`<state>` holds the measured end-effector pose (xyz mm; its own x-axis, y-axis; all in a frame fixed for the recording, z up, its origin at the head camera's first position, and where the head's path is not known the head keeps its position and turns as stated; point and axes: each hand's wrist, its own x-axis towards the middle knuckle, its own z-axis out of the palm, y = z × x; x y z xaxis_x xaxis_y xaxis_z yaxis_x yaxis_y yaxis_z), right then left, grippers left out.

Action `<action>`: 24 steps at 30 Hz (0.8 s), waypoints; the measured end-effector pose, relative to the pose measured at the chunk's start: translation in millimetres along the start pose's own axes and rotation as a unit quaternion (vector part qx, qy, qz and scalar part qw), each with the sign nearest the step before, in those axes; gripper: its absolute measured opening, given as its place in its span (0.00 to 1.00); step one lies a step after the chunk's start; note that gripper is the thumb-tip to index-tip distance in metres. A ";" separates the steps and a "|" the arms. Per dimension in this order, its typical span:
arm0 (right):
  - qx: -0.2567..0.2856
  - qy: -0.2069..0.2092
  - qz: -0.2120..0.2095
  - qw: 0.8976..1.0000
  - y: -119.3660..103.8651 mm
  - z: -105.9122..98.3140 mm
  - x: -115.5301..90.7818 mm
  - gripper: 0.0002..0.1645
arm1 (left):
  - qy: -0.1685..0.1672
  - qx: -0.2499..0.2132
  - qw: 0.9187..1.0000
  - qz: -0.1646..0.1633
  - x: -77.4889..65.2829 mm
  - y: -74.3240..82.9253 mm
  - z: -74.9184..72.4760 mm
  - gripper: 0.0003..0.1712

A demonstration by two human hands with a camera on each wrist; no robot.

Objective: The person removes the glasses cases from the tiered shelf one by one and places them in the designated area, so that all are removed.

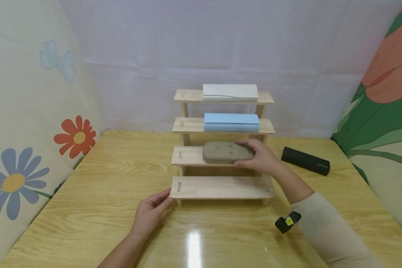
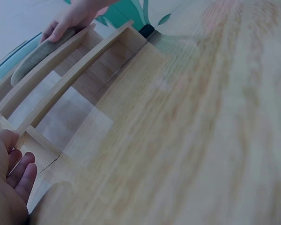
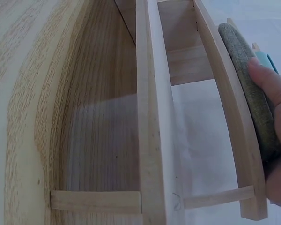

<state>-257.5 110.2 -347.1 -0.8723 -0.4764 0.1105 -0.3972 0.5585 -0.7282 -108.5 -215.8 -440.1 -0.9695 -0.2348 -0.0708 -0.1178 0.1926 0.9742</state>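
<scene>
at frame centre, on a shelf [image 1: 191,156], the case [image 1: 219,152] was gripped at its right end by the right hand [image 1: 262,158], fingers curled; lower left of centre, the rack [image 1: 217,188] was pinched at a corner by the left hand [image 1: 150,214]; steady bracing and level handling seemed best.

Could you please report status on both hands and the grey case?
Right hand gripping grey case on second-lowest shelf. Left hand holding bottom shelf by left end. Black case right of stand, clear of both hands.
</scene>
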 end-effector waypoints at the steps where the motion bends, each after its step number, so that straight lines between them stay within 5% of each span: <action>1: 0.000 0.000 0.001 1.000 -0.3 0.3 0.0 0.44 | 0.000 0.001 1.000 0.003 0.0 0.1 0.1 0.21; 24: 0.031 0.025 0.042 0.998 -0.4 -9.4 -9.2 0.46 | 0.000 0.012 1.000 -0.003 -1.0 2.7 -0.1 0.22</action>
<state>-252.0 120.8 -341.4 -0.9154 -0.3947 0.0791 -0.3050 0.5516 -0.7764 -107.9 -215.1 -437.4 -0.9687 -0.2364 -0.0759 -0.1281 0.2140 0.9684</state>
